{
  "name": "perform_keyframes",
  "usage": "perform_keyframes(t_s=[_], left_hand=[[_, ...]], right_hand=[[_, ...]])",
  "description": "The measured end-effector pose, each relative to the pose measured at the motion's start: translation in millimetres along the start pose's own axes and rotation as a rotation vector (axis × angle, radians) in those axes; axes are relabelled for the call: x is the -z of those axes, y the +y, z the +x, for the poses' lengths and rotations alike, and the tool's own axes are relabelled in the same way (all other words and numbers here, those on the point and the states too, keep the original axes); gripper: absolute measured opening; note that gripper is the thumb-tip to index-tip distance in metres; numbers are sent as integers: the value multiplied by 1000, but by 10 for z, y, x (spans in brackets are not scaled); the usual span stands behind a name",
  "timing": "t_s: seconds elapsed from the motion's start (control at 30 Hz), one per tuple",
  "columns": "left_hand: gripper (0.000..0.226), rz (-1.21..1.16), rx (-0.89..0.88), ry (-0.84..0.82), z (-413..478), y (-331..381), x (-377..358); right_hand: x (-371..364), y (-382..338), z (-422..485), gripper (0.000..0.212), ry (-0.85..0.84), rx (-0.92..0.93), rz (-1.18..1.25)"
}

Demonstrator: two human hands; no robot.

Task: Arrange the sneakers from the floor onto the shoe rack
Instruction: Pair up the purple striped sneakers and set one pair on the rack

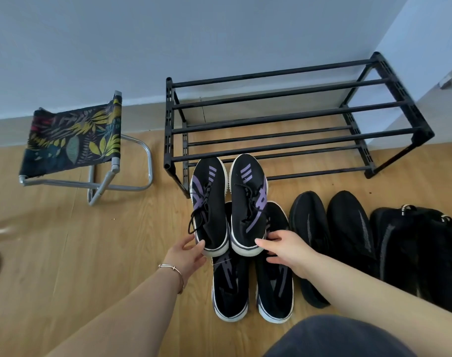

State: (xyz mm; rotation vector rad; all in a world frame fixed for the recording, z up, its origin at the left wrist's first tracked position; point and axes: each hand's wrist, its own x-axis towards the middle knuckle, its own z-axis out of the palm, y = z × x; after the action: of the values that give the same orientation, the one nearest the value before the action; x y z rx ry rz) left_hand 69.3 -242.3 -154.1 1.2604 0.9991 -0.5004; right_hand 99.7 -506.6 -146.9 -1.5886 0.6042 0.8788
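Observation:
I hold a pair of black sneakers with purple stripes and white soles, toes pointing at the black shoe rack. My left hand grips the heel of the left sneaker. My right hand grips the heel of the right sneaker. Both are lifted above a second black-and-purple pair on the floor. An all-black pair lies to the right of it. Both tiers of the rack are bare.
A folding stool with leaf-print fabric stands left of the rack by the wall. More black footwear lies at the far right. Wooden floor spreads to the left. The rack stands against the wall near a corner.

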Motion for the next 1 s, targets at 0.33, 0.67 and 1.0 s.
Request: perform_keyframes(t_s=[0.33,0.67,1.0], left_hand=[[40,-31,-25,-14,-52,-7,-28],[40,-50,-32,-45,21,44,-79],[45,-28,-78,-23,320,632,-339]], right_hand=[[-86,65,-60,37,120,76,4],[-76,12,40,37,201,151,71],[130,-538,435,10,195,136,280]])
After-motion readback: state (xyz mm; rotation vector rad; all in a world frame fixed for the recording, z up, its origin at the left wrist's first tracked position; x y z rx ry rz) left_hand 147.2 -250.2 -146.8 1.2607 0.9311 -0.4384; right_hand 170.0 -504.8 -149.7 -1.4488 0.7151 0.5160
